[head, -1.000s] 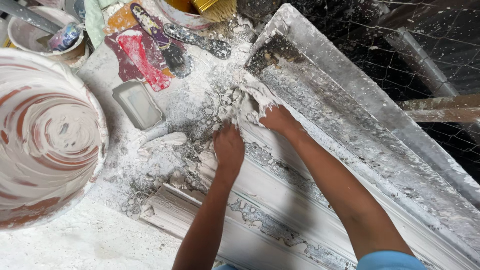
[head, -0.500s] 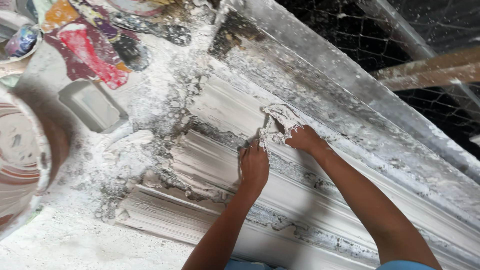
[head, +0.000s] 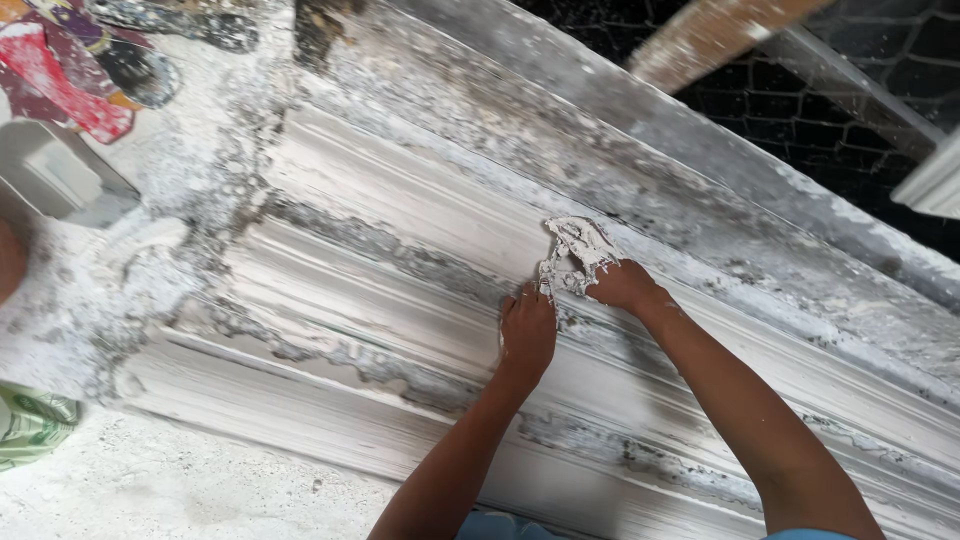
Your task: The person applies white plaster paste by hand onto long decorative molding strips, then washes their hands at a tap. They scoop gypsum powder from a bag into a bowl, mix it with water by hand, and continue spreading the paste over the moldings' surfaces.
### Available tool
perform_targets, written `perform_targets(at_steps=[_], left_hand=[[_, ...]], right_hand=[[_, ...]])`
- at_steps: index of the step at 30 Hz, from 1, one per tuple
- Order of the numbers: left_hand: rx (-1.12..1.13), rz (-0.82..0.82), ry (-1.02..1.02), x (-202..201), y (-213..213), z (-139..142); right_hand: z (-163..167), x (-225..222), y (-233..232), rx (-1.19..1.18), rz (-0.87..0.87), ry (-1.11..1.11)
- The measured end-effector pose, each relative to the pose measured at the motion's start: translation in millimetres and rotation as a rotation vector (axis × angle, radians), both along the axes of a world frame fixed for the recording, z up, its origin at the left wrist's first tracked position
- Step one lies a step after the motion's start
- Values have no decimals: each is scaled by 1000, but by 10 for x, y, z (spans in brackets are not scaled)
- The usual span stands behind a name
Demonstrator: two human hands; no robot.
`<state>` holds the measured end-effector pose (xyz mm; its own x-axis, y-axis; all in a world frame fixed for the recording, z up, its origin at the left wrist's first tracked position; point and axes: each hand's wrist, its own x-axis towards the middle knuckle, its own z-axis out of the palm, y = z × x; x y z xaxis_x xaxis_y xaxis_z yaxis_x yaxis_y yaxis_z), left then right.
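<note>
On long white plaster moulding [head: 400, 260], mid-length: right hand [head: 622, 285] fingers closed around plaster-soaked fibre wad [head: 572, 252], pressed to ridged surface. Left hand [head: 527, 335] just beside, fingers bent narrow, tips touching wad's lower edge. Grey tray [head: 60, 180] well apart, upper left.

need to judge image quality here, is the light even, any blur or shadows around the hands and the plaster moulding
Head view: soft, even daylight, no hard glare; the white moulding is bright yet its ridges still read. Both arms cast faint shadows under them. Left hand, right hand and the plaster-soaked wad are fairly sharp; the top-left clutter looks softer, and the mesh background is dark.
</note>
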<state>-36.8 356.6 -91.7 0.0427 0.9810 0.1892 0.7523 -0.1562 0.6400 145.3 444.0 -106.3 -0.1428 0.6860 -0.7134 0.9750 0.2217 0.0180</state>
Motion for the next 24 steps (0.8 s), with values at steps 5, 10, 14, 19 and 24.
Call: perform_targets(at_steps=[5,10,14,19,24], left_hand=[[-43,-34,-47,990,-472,-56],[-48,9,55,2548,-1032,-153],[-41,54,36,3401,-1332,-173],[66,107,15,4353,-1743,-239],[-5,94,-37,5349,-2099,-266]], right_hand=[[-151,1029,-404,110,82,62],[-261,2494,-905,185,147,156],[-241,3265,-1198,193,102,213],[-230,4155,-1501,140,144,136],[-303,5150,-1833,149,156,117]])
